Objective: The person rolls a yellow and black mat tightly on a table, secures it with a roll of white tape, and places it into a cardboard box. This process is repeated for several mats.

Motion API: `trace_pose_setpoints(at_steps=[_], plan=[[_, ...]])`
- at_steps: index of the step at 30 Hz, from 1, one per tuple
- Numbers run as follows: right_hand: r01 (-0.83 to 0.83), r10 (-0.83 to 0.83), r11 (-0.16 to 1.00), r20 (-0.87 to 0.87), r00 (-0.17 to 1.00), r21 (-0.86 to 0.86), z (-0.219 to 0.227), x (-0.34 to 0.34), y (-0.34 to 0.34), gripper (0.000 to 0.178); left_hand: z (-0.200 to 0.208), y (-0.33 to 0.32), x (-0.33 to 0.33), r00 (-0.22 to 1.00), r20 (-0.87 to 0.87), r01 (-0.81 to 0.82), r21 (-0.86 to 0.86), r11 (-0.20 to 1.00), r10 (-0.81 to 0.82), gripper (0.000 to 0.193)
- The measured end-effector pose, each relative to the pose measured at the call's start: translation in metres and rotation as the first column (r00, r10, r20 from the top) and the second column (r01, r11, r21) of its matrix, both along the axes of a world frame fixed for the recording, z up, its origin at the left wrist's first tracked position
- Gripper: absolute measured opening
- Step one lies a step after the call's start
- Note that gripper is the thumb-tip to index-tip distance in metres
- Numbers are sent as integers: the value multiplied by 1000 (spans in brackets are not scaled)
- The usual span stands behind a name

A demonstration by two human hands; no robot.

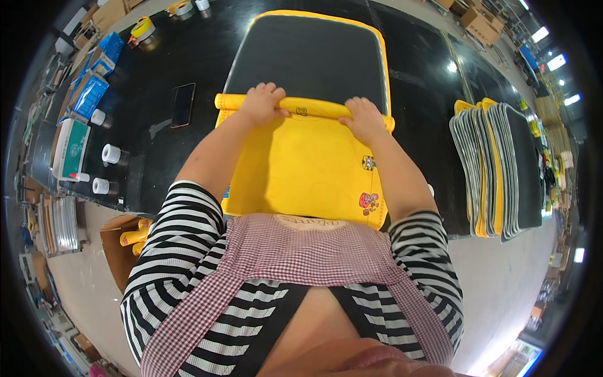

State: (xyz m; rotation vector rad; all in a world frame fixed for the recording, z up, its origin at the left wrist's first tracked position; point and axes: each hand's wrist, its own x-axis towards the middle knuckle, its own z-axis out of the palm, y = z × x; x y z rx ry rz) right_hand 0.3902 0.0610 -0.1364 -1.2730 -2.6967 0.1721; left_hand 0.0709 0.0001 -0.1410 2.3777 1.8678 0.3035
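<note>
A yellow mat printed with small cartoon figures (295,163) lies flat in front of me, its near edge by my apron. Across its far end runs a tight yellow roll (314,108). Beyond the roll a black panel with a yellow border (308,53) lies flat; I cannot tell whether it is one piece with the roll. My left hand (264,103) is wrapped over the roll left of its middle, fingers pointing away. My right hand (364,119) grips it near the right end, thumb toward me. The undersides of both hands are hidden.
A black table (151,81) carries a phone (183,105), white tape rolls (110,153), a green-and-white box (71,149) and blue boxes (91,94) at left. Stacked mats (493,166) stand at its right edge. A carton (119,242) with yellow rolls is below left.
</note>
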Motion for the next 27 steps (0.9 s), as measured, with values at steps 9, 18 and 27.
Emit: trace_pose_setpoints(at_steps=[9,18,27], plan=[[-122,110,972,-70,992,-202,-15,66,-191,49,10,-202,39,990,119,100,-212,972,-75,50],[-228,227,974,-94,969,4,-36,85,-151,64,2,-118,17,946,229,216,81,973,-229,64],[9,-10,994,5,1000,109,-20,27,-109,58,-23,-123,70,980,136,111,239,965,-147,32]])
